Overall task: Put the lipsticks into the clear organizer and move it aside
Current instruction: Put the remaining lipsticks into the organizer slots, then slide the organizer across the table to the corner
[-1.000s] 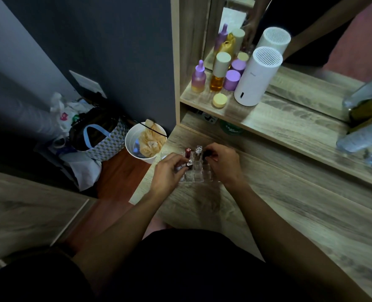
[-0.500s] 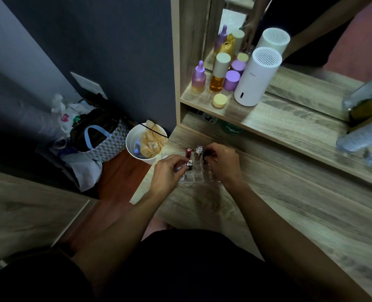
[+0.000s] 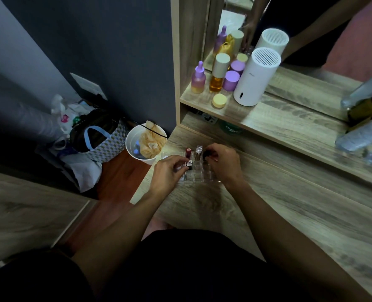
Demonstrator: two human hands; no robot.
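A clear organizer (image 3: pixel 199 176) with small square cells stands on the wooden desk near its left end. A red lipstick (image 3: pixel 188 152) and a clear-capped lipstick (image 3: pixel 198 151) stand upright in its back row. My left hand (image 3: pixel 168 174) pinches a silver-topped lipstick (image 3: pixel 189 164) at a cell on the organizer's left side. My right hand (image 3: pixel 223 164) holds a black lipstick (image 3: pixel 206 155) over the right cells. Both hands cover part of the organizer.
A shelf above the desk (image 3: pixel 279 192) carries a white cylinder device (image 3: pixel 255 78), purple and amber bottles (image 3: pixel 198 78) and a yellow jar (image 3: pixel 219 100); a mirror behind. Plastic bottles (image 3: pixel 359 136) lie at right. A white bin (image 3: pixel 144 143) and bags (image 3: pixel 97 138) sit on the floor at left.
Both hands stay at the organizer with barely any shift; the lipsticks in the back row stand as before.
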